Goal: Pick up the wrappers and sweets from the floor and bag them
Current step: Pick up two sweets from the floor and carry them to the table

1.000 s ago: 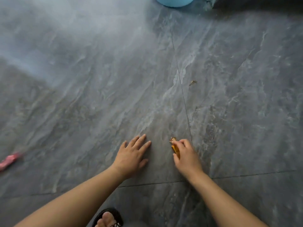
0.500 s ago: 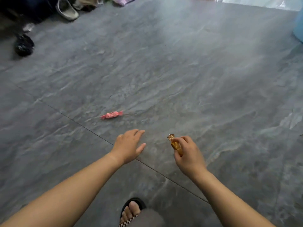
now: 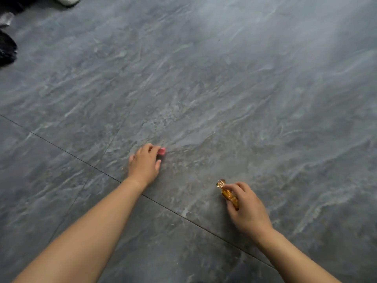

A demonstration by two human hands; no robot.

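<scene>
My left hand (image 3: 145, 164) is stretched out low over the grey tile floor, its fingers curled around a pink wrapped sweet (image 3: 161, 151); only the sweet's right end pokes out past my fingertips. My right hand (image 3: 245, 205) is nearer to me on the right and grips a gold-orange wrapped sweet (image 3: 227, 193), whose twisted top end sticks up above my thumb. No bag is in view.
The floor is dark grey stone-look tile with a grout line (image 3: 81, 158) running diagonally under my left forearm. A black bundle (image 3: 7, 49) lies at the far left edge and a pale shoe (image 3: 67, 0) at the top left.
My left hand has reached forward and closed over the pink sweet, which lay alone on the floor half a second ago. The view has swung left and moved closer. My right hand keeps hold of the gold sweet.
</scene>
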